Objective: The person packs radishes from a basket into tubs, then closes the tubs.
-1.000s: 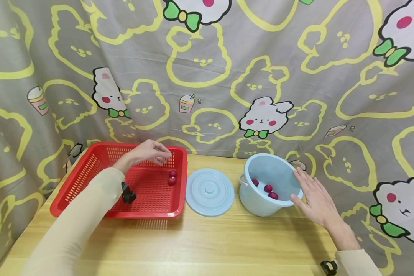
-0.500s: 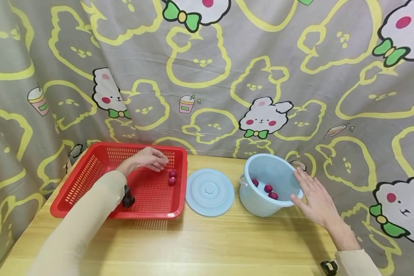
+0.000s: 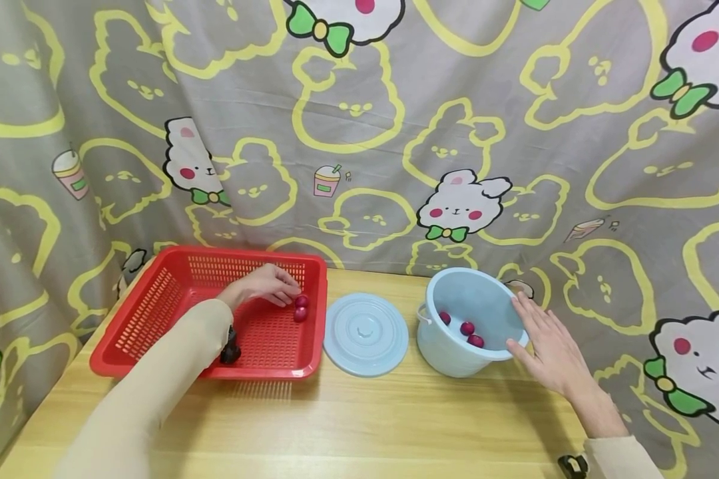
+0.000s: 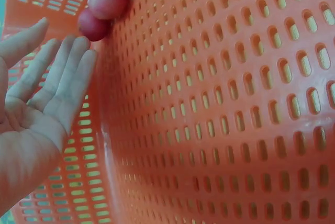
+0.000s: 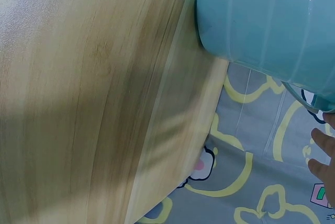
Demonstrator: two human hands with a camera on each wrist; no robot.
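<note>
Two dark red, round, plum-like fruits (image 3: pixel 301 313) sit together near the right end of the red basket (image 3: pixel 263 370). My left hand (image 3: pixel 268 285) is inside the basket, its fingertips right by the farther fruit. In the left wrist view the hand (image 4: pixel 49 96) has its palm showing and nothing in it, with the two fruits (image 4: pixel 108 0) just beyond the fingertips. My right hand (image 3: pixel 548 349) rests with extended fingers on the right rim of the light blue bucket (image 3: pixel 452 356). Several more of the red fruits (image 3: pixel 475 340) lie inside the bucket.
A round light blue lid (image 3: pixel 365 334) lies on the wooden table (image 3: pixel 371 426) between basket and bucket. Behind the table hangs a grey patterned curtain (image 3: pixel 359 253). The bucket's white handle (image 3: pixel 423 315) hangs at its left side.
My left hand has come down into the basket and moved right, closer to the two fruits. The right hand stays at the bucket's rim.
</note>
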